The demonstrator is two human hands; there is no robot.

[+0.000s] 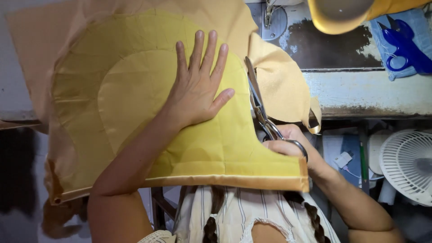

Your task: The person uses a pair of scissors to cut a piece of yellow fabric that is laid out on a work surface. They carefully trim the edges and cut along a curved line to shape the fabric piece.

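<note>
The left hand (196,85) lies flat with its fingers spread, pressing on the yellow cloth piece (135,103) and holding nothing. The right hand (288,144) is closed around the handles of the metal scissors (258,101), whose blades run along the right edge of the cloth. The cloth is spread over a bigger orange cloth (279,85) on the worktop (369,92). It looks thin, soft and light, so it would likely slide or fold easily. Pressing it flat near the cutting edge seems the best hold. Blue scissors (405,47) and a white fan (407,164) sit off to the right.
</note>
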